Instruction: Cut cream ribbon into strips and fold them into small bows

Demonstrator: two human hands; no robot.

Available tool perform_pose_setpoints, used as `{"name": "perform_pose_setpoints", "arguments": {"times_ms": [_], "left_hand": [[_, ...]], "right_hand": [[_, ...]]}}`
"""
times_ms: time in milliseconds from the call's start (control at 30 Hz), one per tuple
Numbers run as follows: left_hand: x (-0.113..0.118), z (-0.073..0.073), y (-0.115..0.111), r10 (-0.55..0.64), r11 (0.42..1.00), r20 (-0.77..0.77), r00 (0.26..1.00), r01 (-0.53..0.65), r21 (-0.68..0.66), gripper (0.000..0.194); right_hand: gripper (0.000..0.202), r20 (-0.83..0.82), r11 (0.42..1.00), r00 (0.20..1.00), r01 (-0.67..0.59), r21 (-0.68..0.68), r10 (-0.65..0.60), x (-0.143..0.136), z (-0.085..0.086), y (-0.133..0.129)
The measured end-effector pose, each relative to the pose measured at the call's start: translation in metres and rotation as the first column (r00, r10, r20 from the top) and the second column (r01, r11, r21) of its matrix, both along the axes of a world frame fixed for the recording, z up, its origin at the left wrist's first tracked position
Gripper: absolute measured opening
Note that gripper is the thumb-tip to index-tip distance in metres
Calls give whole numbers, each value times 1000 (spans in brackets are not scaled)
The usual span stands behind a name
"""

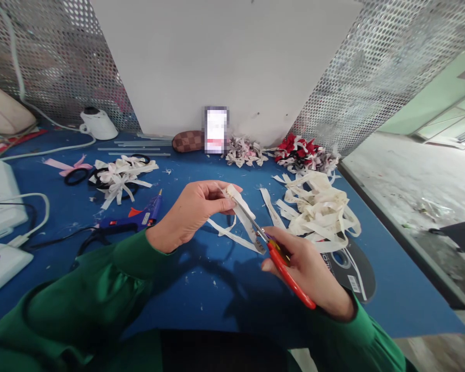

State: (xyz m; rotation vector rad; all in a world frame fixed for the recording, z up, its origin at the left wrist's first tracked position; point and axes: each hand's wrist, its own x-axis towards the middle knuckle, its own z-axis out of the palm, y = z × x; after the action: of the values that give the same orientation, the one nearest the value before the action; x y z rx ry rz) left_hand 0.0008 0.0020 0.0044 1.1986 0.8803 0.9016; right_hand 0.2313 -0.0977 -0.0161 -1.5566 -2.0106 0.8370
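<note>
My left hand [197, 209] pinches a white ribbon [242, 216] between thumb and fingers above the middle of the table. Part of that ribbon hangs down toward the tabletop. In my right hand [300, 258] is a pair of red-handled scissors [289, 276], its fingers wrapped round the handles. The scissor blades point up and left and lie along the ribbon, close to my left fingertips. Whether the blades are parted I cannot tell. To the right of the scissors lies a heap of cream ribbon strips [313, 204] on the blue table [201, 305].
A blue glue gun [149, 212] and white bows with black hair ties [120, 175] lie to the left. Along the back are a checkered pouch [186, 141], a phone [216, 129] and red fabric bows [298, 152]. A black spool [362, 268] sits right, white devices [8, 268] far left.
</note>
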Motion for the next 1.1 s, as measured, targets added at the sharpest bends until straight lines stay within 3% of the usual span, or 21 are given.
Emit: {"name": "perform_pose_setpoints", "arguments": {"times_ms": [133,600,1100], "left_hand": [[2,0,-2,-27,999,-10,1000,27,-22,35],[0,1,-2,-35,999,-1,999,35,-21,28],[0,-3,4,64,997,20,998,-65,37,24]], "right_hand": [[43,14,1000,1000,1,11,-1,-1,0,1],[29,-61,998,998,24,-53,-27,0,1,1],[38,12,999,999,41,-1,-41,0,0,2]]}}
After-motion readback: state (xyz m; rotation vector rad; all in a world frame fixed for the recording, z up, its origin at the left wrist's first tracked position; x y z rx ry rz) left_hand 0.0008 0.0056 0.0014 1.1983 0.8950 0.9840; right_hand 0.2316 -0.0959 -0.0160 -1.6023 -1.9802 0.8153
